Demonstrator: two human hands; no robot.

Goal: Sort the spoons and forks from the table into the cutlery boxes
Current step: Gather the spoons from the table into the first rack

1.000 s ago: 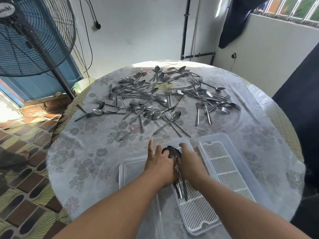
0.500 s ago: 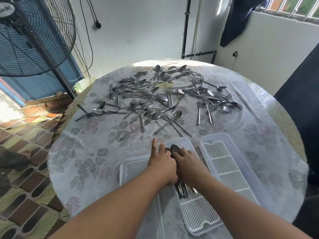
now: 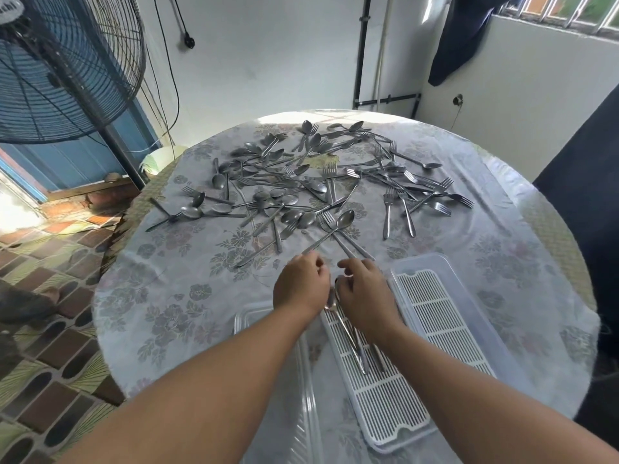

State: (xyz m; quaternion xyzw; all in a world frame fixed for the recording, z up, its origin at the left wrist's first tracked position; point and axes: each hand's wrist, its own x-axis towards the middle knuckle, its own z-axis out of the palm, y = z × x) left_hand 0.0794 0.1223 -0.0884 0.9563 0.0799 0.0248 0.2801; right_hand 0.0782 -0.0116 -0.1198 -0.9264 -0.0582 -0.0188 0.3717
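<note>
**Loose steel cutlery, two clear boxes, hands at the pile's near edge**

Cutlery of thin grey stainless steel (image 3: 311, 185) lay scattered across the far half of the round floral-clothed table (image 3: 174, 309), spoons and forks crossing at every angle. Such pieces looked light, rigid and slick; a pinch at mid-handle would probably serve best. The left hand (image 3: 301, 284) hovered with loosely curled fingers, apparently holding nothing. Just beyond it, one long-handled steel spoon (image 3: 331, 231) ran diagonally, bowl pointing away and rightward, handle end toward the hands. The right hand (image 3: 365, 293) was curled over the spoon bowls in the middle clear plastic box with a white slatted insert (image 3: 378, 406); whether it pinched one I could not tell. Those stored pieces lay lengthwise, handles toward the person. Rightmost, the second clear slatted box (image 3: 445, 316) held none.
</note>
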